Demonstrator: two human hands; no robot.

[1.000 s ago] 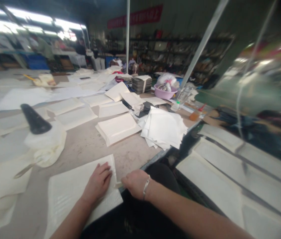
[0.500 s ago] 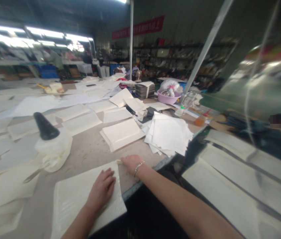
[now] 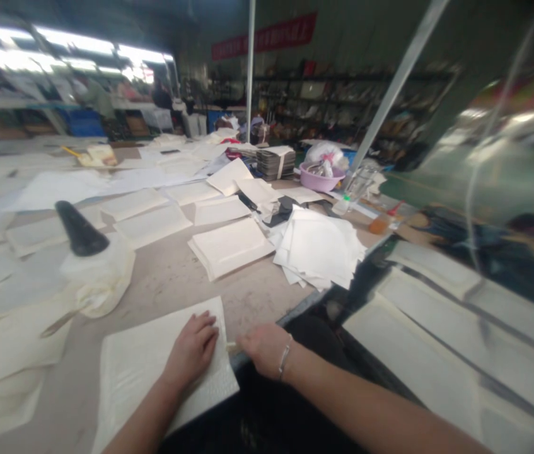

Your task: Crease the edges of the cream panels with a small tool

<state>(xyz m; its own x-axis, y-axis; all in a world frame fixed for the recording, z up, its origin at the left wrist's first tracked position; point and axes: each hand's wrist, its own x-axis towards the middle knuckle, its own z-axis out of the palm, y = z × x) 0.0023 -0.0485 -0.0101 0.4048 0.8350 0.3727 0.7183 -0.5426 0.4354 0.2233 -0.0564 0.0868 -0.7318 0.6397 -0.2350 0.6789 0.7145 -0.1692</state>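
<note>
A cream-coloured sheet-like panel [image 3: 144, 353] lies at the table's near edge, one corner jutting past it. My left hand [image 3: 195, 343] rests flat on its right part, fingers slightly bent and holding nothing. At the panel's right edge, my right hand [image 3: 264, 350], with a bracelet on the wrist, is closed round a small pale strip-like piece [image 3: 232, 347]. That piece touches the edge; whether it is a tool or part of the panel I cannot tell. A whitish glue jug [image 3: 106, 284] with a dark upright piece [image 3: 80, 230] stands left of the panel.
Beyond my hands lie a small stack of cream panels [image 3: 231, 246] and a pile of white sheets [image 3: 318, 249]. A purple basin [image 3: 321, 180] stands farther back. More panels [image 3: 427, 353] are laid out at the right, past the table's edge [image 3: 304, 306].
My right hand has moved toward me along the panel's right edge, from the far corner to about midway, still closed on the pale piece. My left hand stays on the panel.
</note>
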